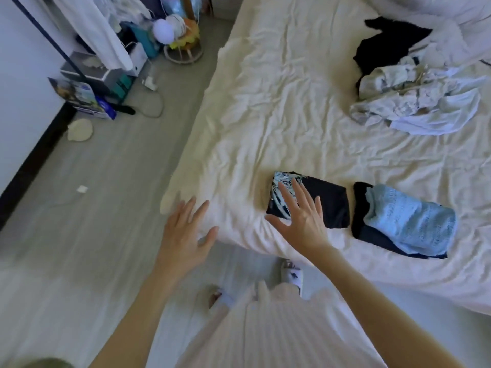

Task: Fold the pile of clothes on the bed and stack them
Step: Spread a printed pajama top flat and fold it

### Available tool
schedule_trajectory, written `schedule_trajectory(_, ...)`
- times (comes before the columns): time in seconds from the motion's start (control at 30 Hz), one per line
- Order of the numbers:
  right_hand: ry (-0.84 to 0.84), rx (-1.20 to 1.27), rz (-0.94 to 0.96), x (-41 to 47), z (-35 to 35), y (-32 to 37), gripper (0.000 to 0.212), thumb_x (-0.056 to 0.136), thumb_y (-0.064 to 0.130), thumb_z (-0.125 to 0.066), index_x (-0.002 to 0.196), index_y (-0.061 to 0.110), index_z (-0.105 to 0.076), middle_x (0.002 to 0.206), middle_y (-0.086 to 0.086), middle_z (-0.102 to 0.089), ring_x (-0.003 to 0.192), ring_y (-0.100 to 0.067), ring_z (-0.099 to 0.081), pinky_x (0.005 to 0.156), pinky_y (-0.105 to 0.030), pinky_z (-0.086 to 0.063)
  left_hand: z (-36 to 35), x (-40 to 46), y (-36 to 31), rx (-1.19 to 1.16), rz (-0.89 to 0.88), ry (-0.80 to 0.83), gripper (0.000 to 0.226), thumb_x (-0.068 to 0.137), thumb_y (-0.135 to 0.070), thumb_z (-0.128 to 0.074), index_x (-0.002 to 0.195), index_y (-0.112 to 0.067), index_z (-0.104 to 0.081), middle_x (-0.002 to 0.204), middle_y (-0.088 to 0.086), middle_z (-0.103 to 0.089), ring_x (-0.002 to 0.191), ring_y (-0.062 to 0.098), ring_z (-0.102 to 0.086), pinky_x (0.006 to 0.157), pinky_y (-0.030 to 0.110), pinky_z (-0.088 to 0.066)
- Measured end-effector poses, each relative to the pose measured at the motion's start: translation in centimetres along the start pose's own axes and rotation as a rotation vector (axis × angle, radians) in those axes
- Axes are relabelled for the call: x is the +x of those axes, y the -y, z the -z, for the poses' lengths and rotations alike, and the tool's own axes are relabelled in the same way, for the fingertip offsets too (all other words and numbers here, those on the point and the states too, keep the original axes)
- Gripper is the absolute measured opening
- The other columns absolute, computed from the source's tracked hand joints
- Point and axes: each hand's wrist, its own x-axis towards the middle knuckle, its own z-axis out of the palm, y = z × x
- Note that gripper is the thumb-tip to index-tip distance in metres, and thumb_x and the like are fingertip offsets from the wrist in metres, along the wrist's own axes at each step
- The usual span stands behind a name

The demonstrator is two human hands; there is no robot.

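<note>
With both hands spread and gripping nothing, the right hand (300,219) should press the folded dark shirt (310,199) flat before lifting it onto the stack (406,221) at three o'clock, while the left hand (186,232) hovers off the bed (279,102) edge.

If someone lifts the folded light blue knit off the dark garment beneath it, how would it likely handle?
The light blue knit looks soft and loosely folded, so it would probably sag and partly unfold if lifted by one edge. It seems light. Resting on the dark folded garment, it may drag that along when pushed.

Bed sheet (292,102) cream-white. Folded garment (326,203) black w/ pale leafy print at one end — next stack (409,224) black under lt blue knit. Unfolded pile (414,96) white, greyish, black.
</note>
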Motion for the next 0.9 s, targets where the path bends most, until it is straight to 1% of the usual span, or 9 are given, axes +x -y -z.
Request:
schedule_trajectory(0.13,-0.095,0.022,0.017,2.1,-1.1,6.4,0.074,0.086,0.055,-0.053,0.148,0.027,-0.023,0.157,-0.005,-0.016,0.145,-0.022,-0.009,0.116,-0.050,-0.003,4.1,2.3,4.7,0.012,-0.043,-0.007,0.082,0.075,-0.063,-0.022,0.140,-0.016,-0.042,0.149,0.011,-0.034,0.141,0.030,-0.025,0.114,0.039,-0.019)
schedule_trajectory(0.3,-0.141,0.029,-0.048,6.7,-3.0,11.3,0.075,0.086,0.056,-0.052,0.148,0.028,-0.021,0.157,-0.004,-0.015,0.145,-0.022,-0.011,0.116,-0.050,-0.004,7.0,7.2,8.6,-0.057,-0.104,-0.038,0.073,0.081,-0.060,-0.030,0.141,-0.019,-0.040,0.152,0.007,-0.029,0.142,0.028,-0.020,0.113,0.035,-0.017)
schedule_trajectory(0.4,-0.133,0.050,-0.098,10.8,-4.9,14.0,0.076,0.086,0.059,-0.048,0.149,0.028,-0.019,0.157,-0.003,-0.014,0.146,-0.020,-0.008,0.116,-0.050,-0.004,8.4,10.2,12.1,-0.079,-0.106,0.017,0.068,0.084,-0.055,-0.036,0.145,-0.025,-0.033,0.155,0.002,-0.021,0.144,0.022,-0.013,0.113,0.031,-0.012)
schedule_trajectory(0.5,-0.122,0.098,-0.154,16.1,-6.9,16.9,0.075,0.086,0.058,-0.048,0.149,0.027,-0.019,0.158,-0.002,-0.012,0.146,-0.020,-0.006,0.116,-0.049,-0.005,10.6,13.8,16.3,-0.057,-0.101,0.064,0.071,0.082,-0.058,-0.032,0.145,-0.026,-0.031,0.156,0.002,-0.019,0.144,0.023,-0.012,0.114,0.033,-0.012)
schedule_trajectory(0.53,-0.112,0.118,-0.174,18.0,-7.5,17.9,0.074,0.087,0.057,-0.048,0.148,0.027,-0.020,0.158,-0.002,-0.011,0.146,-0.020,-0.005,0.117,-0.049,-0.004,11.8,15.4,17.8,-0.035,-0.097,0.079,0.070,0.084,-0.059,-0.032,0.145,-0.026,-0.030,0.156,0.001,-0.018,0.145,0.023,-0.011,0.114,0.033,-0.011)
schedule_trajectory(0.6,-0.094,0.142,-0.214,21.7,-8.2,20.1,0.074,0.087,0.057,-0.048,0.149,0.028,-0.019,0.158,-0.001,-0.010,0.146,-0.019,-0.004,0.117,-0.048,-0.003,14.6,19.4,20.6,-0.012,-0.104,0.080,0.062,0.091,-0.052,-0.041,0.145,-0.026,-0.031,0.156,0.002,-0.019,0.145,0.022,-0.010,0.115,0.034,-0.011)
schedule_trajectory(0.67,-0.089,0.153,-0.233,25.1,-8.2,22.3,0.074,0.087,0.057,-0.048,0.149,0.029,-0.017,0.158,0.000,-0.009,0.146,-0.018,-0.003,0.117,-0.047,-0.003,18.0,23.8,22.7,0.004,-0.116,0.050,0.061,0.091,-0.052,-0.041,0.145,-0.025,-0.032,0.155,0.002,-0.021,0.145,0.022,-0.011,0.115,0.036,-0.011)
schedule_trajectory(0.77,-0.116,0.161,-0.258,30.5,-7.1,24.5,0.074,0.087,0.057,-0.047,0.149,0.030,-0.017,0.158,0.000,-0.010,0.146,-0.018,-0.005,0.117,-0.047,-0.004,22.1,30.9,24.4,0.025,-0.139,0.038,0.064,0.090,-0.057,-0.034,0.146,-0.027,-0.028,0.156,0.000,-0.018,0.145,0.020,-0.009,0.115,0.037,-0.011)
schedule_trajectory(0.9,-0.180,0.159,-0.300,37.3,-5.1,25.7,0.075,0.086,0.060,-0.044,0.149,0.027,-0.020,0.158,-0.003,-0.012,0.146,-0.020,-0.006,0.116,-0.048,-0.005,24.7,38.8,25.0,0.040,-0.202,0.074,0.060,0.092,-0.045,-0.045,0.146,-0.026,-0.029,0.156,0.001,-0.018,0.145,0.020,-0.010,0.115,0.039,-0.012)
